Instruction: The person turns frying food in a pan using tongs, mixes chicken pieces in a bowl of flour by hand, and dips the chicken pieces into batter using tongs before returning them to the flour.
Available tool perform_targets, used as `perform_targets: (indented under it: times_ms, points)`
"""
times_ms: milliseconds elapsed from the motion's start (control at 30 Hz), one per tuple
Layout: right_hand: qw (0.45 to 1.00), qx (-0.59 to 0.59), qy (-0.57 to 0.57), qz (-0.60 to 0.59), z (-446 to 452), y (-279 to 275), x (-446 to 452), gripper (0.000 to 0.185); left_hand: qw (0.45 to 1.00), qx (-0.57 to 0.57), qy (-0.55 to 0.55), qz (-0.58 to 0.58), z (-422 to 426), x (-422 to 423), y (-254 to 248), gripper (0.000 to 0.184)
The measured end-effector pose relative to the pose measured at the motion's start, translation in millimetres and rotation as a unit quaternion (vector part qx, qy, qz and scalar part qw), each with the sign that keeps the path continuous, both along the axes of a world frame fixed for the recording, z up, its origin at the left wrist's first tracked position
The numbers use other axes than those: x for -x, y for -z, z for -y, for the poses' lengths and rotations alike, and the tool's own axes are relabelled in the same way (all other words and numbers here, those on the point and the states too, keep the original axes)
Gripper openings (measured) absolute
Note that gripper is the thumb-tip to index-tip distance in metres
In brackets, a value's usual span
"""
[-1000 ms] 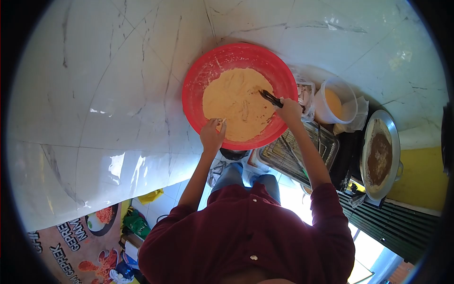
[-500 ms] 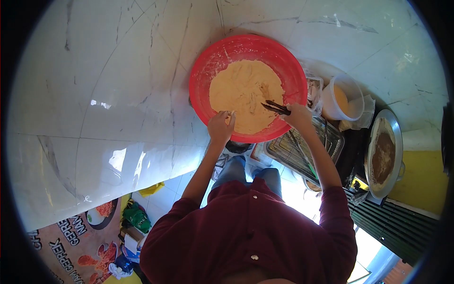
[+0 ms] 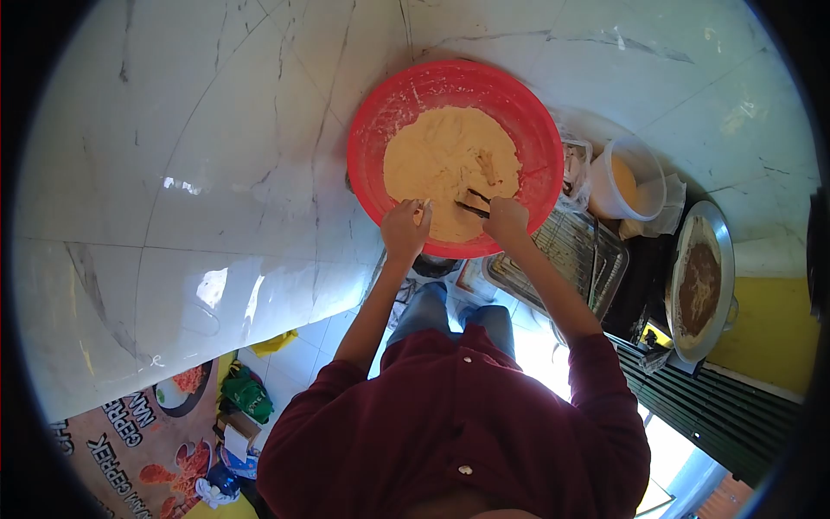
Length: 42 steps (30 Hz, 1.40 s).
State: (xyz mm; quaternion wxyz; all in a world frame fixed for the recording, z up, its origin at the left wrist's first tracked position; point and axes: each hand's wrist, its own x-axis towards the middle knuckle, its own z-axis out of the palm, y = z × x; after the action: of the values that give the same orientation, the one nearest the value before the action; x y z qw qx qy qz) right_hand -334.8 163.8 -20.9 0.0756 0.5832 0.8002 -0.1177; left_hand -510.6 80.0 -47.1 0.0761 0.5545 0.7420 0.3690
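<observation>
A wide red basin (image 3: 367, 164) holds a bed of pale yellow flour (image 3: 432, 147). At its near rim my left hand (image 3: 405, 232) is closed in a pinch, with a small whitish bit at the fingertips that I cannot make out. Dark tongs (image 3: 475, 211) are gripped in my right hand (image 3: 507, 221), over the near part of the flour. Their tips point left toward my left hand, slightly apart, with nothing visible between them. Beyond the tongs, a partly coated tan piece (image 3: 487, 166), perhaps food, lies on the flour.
Right of the basin stand a clear plastic tub (image 3: 616, 195) with yellow contents and a wire rack on a tray (image 3: 575, 251). Farther right is a large metal pan (image 3: 724, 251) with a brown, pale-edged surface. Marbled tile walls (image 3: 233, 130) surround the basin's far and left sides.
My right hand has moved left with the tongs, bringing their tips closer to my left hand. A coated piece seen earlier near the tongs no longer shows clearly. My left hand stays about where it was.
</observation>
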Motion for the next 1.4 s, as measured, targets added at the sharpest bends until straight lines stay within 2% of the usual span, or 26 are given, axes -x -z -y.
perform_targets:
  times_ms: [200,267,800,967,1133,1300,1400]
  points:
    - [1.000,0.001,0.012,-0.015,2,13,-6,0.024,1.000,-0.007,0.000,-0.011,-1,0,0,0.024]
    - [0.998,-0.018,0.016,-0.057,3,7,-13,0.014,1.000,-0.005,0.001,0.000,-1,0,-1,0.024]
    - [0.996,-0.064,0.038,-0.059,-12,10,-37,0.020,1.000,-0.001,0.000,0.006,-1,-2,-3,0.024]
    - [0.999,-0.034,0.026,-0.005,-13,3,-32,0.018,1.000,0.005,0.000,-0.001,-1,-2,-5,0.023]
    - [0.997,-0.069,0.004,-0.019,-22,23,-41,0.018,1.000,-0.009,-0.002,-0.001,-2,-2,-1,0.022]
    - [0.997,-0.068,0.004,-0.033,-22,19,-44,0.017,1.000,-0.025,-0.002,-0.005,-1,-2,-1,0.020]
    - [0.997,-0.066,0.008,-0.045,-21,17,-45,0.017,1.000,0.002,0.001,0.003,-1,-1,-2,0.023]
